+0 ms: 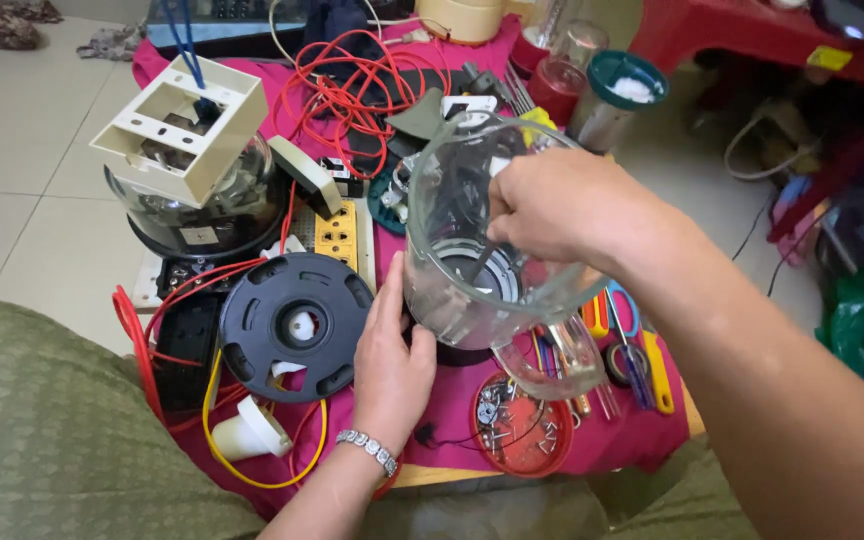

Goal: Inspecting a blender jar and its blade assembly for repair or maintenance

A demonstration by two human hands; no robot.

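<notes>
While left hand (387,365) steadies clear plastic jar (472,250), right fingers (527,205) pinch thin metal tool (482,262).

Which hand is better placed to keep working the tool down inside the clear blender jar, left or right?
Right. The right hand is at the mouth of the clear jar and grips a thin tool that reaches to the jar's bottom. The left hand presses the jar's outer wall low down, steadying it.

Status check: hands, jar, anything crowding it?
Left hand braces clear blender jar at its base. Right hand works a tool down inside it. Black disc and red lid of screws sit close by.
</notes>
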